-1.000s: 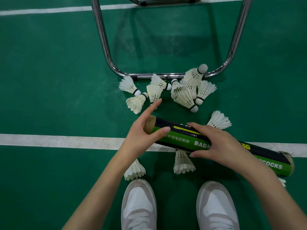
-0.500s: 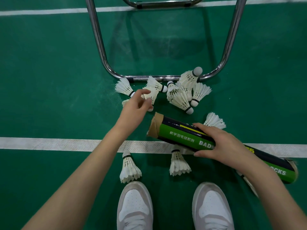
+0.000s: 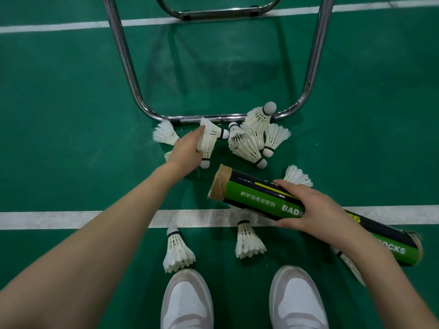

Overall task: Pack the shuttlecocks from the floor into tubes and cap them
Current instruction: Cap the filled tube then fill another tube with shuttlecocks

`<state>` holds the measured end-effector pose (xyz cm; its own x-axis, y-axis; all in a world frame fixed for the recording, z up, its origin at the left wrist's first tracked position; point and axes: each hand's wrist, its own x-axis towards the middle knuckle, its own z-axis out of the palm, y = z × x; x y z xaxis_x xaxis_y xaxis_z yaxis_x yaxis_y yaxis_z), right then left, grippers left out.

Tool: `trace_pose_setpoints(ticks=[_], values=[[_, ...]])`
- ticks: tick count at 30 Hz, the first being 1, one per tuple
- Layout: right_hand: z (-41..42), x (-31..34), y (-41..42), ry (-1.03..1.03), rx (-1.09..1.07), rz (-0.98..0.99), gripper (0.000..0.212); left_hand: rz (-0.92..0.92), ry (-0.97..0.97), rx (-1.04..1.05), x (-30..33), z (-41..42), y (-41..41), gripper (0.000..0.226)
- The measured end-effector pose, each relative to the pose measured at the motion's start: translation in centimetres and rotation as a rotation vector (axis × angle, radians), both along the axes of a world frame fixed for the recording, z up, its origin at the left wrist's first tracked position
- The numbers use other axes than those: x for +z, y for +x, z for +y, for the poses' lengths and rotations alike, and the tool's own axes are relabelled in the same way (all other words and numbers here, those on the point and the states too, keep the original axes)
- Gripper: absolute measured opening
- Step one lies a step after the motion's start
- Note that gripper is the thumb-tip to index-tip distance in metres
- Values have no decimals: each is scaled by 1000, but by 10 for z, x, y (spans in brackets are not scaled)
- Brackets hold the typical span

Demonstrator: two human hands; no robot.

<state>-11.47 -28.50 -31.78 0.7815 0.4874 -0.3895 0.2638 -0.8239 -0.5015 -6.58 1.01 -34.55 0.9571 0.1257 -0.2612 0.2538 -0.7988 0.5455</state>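
Observation:
A green and black shuttlecock tube point(image 3: 251, 198) is held slanted above the floor, its open cardboard mouth toward the upper left. My right hand point(image 3: 313, 205) grips it around the middle. My left hand point(image 3: 187, 150) reaches into the pile of white shuttlecocks near the metal frame and closes its fingers on one shuttlecock point(image 3: 207, 143) whose cork points toward me. A cluster of several shuttlecocks point(image 3: 254, 138) lies just right of that hand. Two more shuttlecocks point(image 3: 177, 250) point(image 3: 248, 241) lie near my shoes, and another point(image 3: 298, 175) shows behind the tube.
A chrome tubular frame point(image 3: 213, 118) stands on the green court floor directly behind the pile. A white court line point(image 3: 71, 219) crosses the floor under my arms. My two white shoes point(image 3: 187, 300) are at the bottom edge.
My left hand has left the tube's mouth and gone forward into the pile, where it now takes hold of a shuttlecock. My right hand keeps its hold on the tube.

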Motion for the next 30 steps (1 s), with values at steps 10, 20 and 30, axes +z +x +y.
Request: trace_pose_setpoints(ticks=[10, 20, 30], values=[[0, 1, -1, -13, -6, 1, 84, -110, -66, 103, -5, -8, -49, 58], [-2, -3, -6, -31, 1, 19, 86, -179, -430, 424, 11, -16, -83, 54], [2, 0, -5, -6, -14, 16, 86, -370, -769, 740, 59, -20, -118, 51]])
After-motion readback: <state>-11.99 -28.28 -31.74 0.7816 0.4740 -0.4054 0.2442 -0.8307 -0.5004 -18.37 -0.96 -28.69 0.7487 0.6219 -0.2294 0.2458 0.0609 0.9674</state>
